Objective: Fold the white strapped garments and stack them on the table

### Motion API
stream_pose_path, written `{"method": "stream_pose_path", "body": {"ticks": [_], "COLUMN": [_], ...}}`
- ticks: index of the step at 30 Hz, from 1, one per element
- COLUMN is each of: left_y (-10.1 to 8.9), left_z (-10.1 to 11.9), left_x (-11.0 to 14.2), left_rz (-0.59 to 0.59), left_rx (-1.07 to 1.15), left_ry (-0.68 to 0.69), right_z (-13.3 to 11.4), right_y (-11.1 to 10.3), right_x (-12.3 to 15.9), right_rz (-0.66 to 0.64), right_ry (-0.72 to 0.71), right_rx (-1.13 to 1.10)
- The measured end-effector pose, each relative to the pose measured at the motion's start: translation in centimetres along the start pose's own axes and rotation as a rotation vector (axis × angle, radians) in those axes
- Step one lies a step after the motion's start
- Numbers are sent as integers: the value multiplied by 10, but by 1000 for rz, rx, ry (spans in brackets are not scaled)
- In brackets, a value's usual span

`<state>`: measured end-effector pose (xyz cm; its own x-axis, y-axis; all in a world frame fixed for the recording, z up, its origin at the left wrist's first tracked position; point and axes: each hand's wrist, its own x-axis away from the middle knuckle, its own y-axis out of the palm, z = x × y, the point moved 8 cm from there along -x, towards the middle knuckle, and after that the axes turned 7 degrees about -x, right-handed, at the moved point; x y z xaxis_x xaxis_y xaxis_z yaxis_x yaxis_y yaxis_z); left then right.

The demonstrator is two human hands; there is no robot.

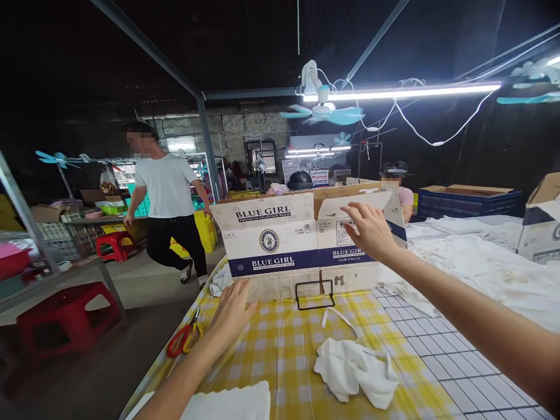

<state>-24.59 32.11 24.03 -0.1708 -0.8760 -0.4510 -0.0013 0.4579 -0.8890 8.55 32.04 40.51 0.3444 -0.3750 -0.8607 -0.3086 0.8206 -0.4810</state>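
Observation:
A flattened-looking cardboard beer carton [280,242], white with a blue band, stands on the table in front of me. My right hand [370,230] is raised before the carton's right side, thumb and fingers apart and nothing in them. Near the carton's lower left edge is my left hand [234,306], its fingers stretched out and holding nothing; whether it touches the cardboard I cannot tell. A black wire stand [315,308] sits against the carton's foot. Red and yellow-handled scissors [186,338] lie left of my left hand. A crumpled white cloth piece [355,373] with a strap lies nearer me.
Yellow checked cloth [280,344] covers this table, with white cloth [481,256] heaped to the right. Another carton [542,227] stands far right. A person [164,192] walks at left near red stools [70,321]; another person [405,195] is behind the carton. A fan [324,111] hangs overhead.

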Motion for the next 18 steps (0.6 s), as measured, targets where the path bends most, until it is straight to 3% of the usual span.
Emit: {"method": "stream_pose_path", "body": {"ticks": [6,10,13,15,18], "left_y": [-54,-106,-140,-152,-150], "left_z": [30,36,47,56,67], "left_x": [-23,-81,-134,-165,-200], "left_rz": [157,313,379,384,365], "left_rx": [20,-52,-87,-83,-53], "left_ry": [111,129,142,148,138], "right_z": [24,32,28,26,29], "right_y": [39,61,69,74,85], "right_x": [-63,-95,-110,-114,-116], "right_rz": [-38,-105,-141,-167,-234], "right_ry": [100,229,240,238,248], "right_rx": [-42,-105,-117,-116,-112]}}
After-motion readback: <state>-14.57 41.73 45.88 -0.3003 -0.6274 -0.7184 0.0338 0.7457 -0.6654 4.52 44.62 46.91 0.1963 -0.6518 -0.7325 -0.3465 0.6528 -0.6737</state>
